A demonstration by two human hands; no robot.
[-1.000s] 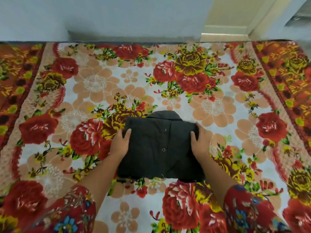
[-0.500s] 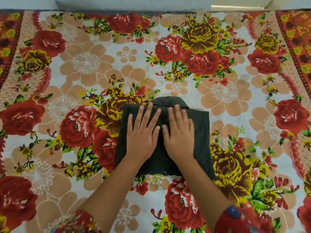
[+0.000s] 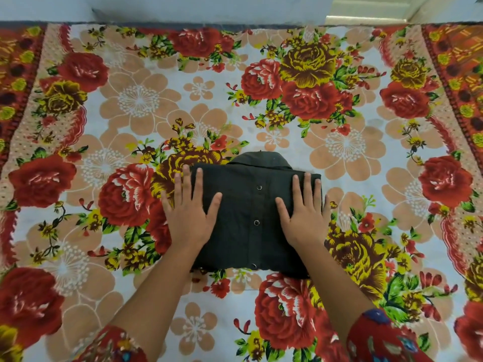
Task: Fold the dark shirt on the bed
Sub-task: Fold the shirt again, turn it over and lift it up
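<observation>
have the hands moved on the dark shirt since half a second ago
Yes. Left hand and right hand slid apart from the snap row to the dark shirt's side edges.

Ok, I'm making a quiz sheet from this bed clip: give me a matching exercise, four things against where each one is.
Things:
1. left hand
2. right hand
3. collar
4. snap buttons

Places:
A. far edge of the dark shirt, away from the person
B. flat on the shirt's right side
C. in a line down the shirt's middle
D. flat across the shirt's left edge, partly on the floral bedsheet

Pairs: 1-D, 2-B, 3-A, 4-C
</observation>
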